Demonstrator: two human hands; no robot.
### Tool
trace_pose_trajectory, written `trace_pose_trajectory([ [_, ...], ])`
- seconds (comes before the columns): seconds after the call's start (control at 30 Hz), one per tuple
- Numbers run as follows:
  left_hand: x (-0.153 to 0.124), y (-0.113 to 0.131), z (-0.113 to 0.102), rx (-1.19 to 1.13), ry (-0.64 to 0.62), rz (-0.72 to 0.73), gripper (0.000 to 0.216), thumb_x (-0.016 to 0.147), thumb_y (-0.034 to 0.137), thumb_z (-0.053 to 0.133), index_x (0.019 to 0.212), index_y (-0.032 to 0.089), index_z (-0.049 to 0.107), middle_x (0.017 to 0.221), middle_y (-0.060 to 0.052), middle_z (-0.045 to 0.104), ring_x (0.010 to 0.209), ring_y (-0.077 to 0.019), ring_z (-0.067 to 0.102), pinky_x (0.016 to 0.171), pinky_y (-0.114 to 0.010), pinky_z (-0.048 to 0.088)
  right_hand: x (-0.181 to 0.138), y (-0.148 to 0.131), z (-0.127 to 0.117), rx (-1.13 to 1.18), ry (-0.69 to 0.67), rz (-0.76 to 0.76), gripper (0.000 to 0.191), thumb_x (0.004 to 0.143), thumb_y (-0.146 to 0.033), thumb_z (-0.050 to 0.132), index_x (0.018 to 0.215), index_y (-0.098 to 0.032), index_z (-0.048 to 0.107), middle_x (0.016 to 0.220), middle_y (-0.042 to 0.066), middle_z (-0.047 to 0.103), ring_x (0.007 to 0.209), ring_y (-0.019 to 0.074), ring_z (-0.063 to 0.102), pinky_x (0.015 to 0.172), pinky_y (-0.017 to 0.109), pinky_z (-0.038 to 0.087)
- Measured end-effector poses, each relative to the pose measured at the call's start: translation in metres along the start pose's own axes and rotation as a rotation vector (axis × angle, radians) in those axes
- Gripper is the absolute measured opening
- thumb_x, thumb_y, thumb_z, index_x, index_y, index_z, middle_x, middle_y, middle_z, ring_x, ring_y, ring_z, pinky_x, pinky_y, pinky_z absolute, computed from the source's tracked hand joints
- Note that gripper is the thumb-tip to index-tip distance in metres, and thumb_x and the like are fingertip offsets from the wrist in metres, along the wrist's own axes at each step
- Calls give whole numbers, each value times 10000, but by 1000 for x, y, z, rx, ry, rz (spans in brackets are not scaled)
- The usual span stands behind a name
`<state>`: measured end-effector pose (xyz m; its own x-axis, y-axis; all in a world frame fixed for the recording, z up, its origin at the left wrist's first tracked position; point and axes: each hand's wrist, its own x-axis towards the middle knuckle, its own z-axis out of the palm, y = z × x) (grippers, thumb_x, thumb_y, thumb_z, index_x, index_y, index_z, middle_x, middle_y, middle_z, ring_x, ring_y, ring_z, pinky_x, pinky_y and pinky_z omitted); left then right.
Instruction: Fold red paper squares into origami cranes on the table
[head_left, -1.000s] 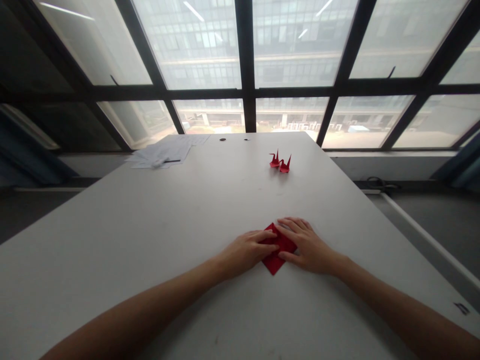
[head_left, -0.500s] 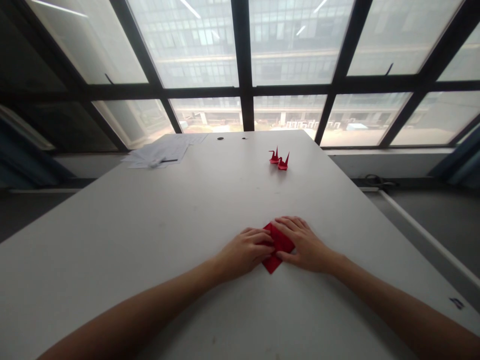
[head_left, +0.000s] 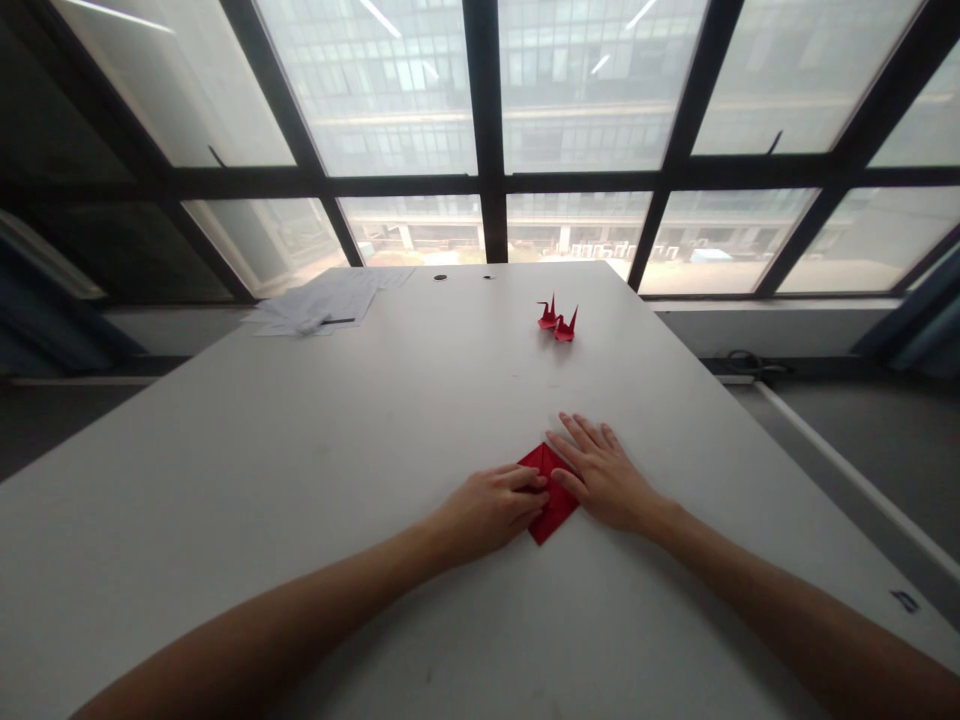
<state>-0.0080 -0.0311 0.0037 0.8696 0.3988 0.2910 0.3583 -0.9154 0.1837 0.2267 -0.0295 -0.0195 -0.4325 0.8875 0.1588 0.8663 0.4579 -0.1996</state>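
Note:
A folded red origami paper [head_left: 556, 512] lies flat on the white table [head_left: 360, 430] as a diamond, one corner pointing towards me. My left hand [head_left: 501, 508] has its bent fingers together on the paper's left half, pressing it down and hiding part of it. Flat and with fingers spread, my right hand [head_left: 604, 475] lies over the paper's right edge; its thumb and index finger touch the paper, while the other fingers reach past it onto the table.
Two red paper cranes [head_left: 564, 328] stand close together farther back. White paper sheets [head_left: 322, 300] are spread at the far left, with a dark pen [head_left: 337, 321] on them. A small dark mark [head_left: 904, 601] shows near the right edge. Large windows [head_left: 577, 90] rise behind the table.
My right hand has shifted slightly up and its fingers have spread, uncovering more of the red paper. My left hand stays on the paper almost unmoved.

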Motion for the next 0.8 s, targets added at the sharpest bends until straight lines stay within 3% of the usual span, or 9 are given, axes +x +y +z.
trace_pose_trajectory([
  [0.17,-1,1,0,4,-3,13,266,1018,192,430,1066,181,691,1139,-64,708,1143,-166,632,1022,-287,497,-4,-3,-8,41,33,-113,467,1011,-319,389,1474,-274,435,1628,63,253,1502,272,191,1188,583,168],
  [0.3,-3,8,3,46,9,-45,274,1018,259,445,1180,175,649,1289,-88,656,1267,-207,569,1132,-377,415,-6,-4,-8,33,30,-142,413,988,-351,457,1388,-297,545,1589,59,349,1485,299,234,1178,614,150],
  [0.4,-7,21,10,130,-21,-139,414,1010,377,471,1338,139,556,1388,-145,588,1348,-271,499,1155,-457,370,-6,-5,-4,21,54,-80,431,977,-363,478,1397,-291,541,1570,84,381,1475,320,252,1164,634,159],
  [0.53,-14,38,18,179,-102,-193,770,937,604,498,1476,64,387,1522,-218,405,1443,-328,349,1180,-456,321,-6,-6,-1,17,62,-52,442,976,-377,480,1407,-295,533,1555,97,403,1477,327,247,1157,638,176],
  [0.8,-14,45,16,164,-173,-234,859,920,677,443,1495,44,357,1541,-236,346,1463,-342,293,1188,-464,293,-6,-6,-3,61,71,-85,450,968,-329,496,1416,-292,518,1564,70,394,1478,297,256,1173,600,196],
])
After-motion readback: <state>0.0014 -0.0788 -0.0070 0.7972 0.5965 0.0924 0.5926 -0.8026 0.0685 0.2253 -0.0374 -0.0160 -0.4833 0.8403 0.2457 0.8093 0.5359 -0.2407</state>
